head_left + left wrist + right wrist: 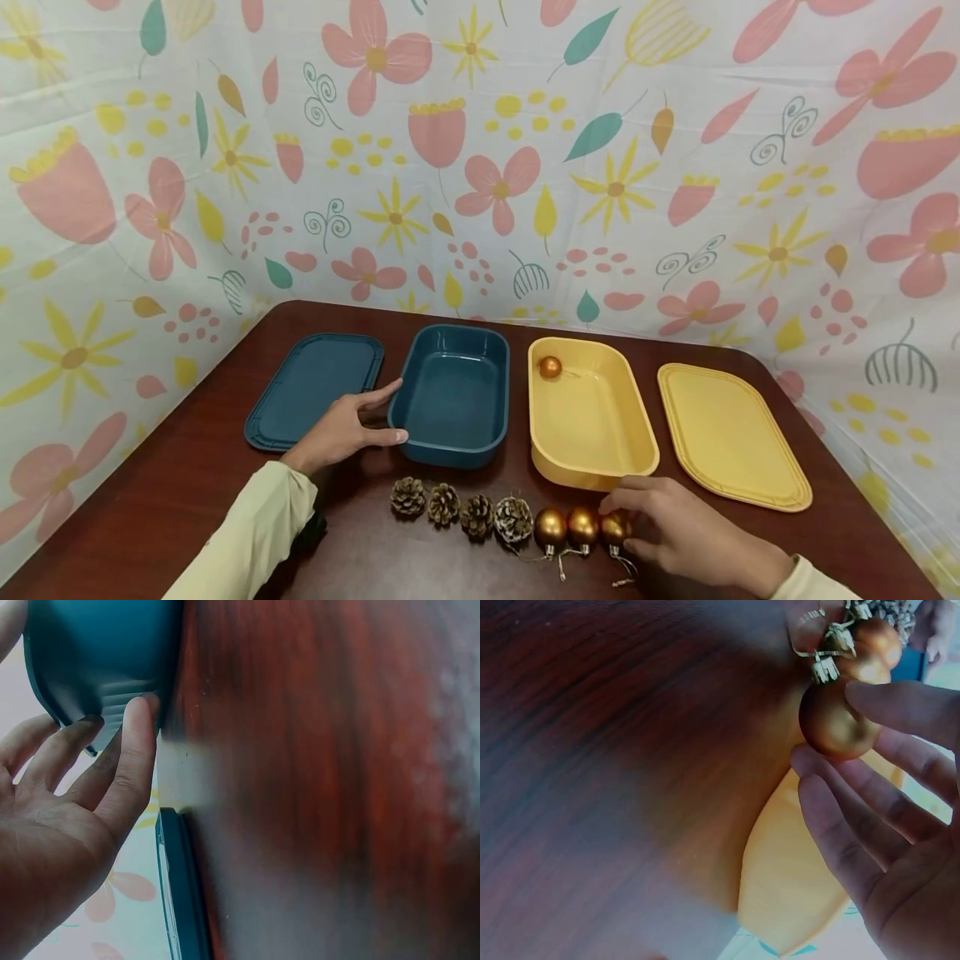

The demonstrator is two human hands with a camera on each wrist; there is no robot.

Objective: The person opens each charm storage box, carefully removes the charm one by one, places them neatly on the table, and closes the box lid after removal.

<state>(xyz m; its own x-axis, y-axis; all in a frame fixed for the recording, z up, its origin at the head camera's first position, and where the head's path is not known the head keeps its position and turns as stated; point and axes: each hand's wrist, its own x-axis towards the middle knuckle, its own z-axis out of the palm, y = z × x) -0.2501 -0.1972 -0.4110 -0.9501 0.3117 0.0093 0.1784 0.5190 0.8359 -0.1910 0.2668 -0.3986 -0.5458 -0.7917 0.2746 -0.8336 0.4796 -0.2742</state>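
My right hand (686, 529) pinches the rightmost gold Christmas bauble (838, 724), thumb on one side and fingertips on the other. Two more gold baubles (582, 527) sit beside it, strings trailing toward me. With fingers spread and fairly straight, my left hand (345, 429) touches the left side of the deep blue container (453, 457). In the left wrist view its fingertips (137, 716) lie against the outer wall. The blue container has nothing inside. A yellow container (573, 477) to its right holds one gold bauble (551, 367) near the far left corner.
Several pine cones (444, 505) continue the bauble row to the left, in front of the blue container. A blue lid (318, 387) lies flat at the left, a yellow lid (735, 433) at the right. Flowered cloth (495, 250) hangs behind the dark wooden table (367, 567).
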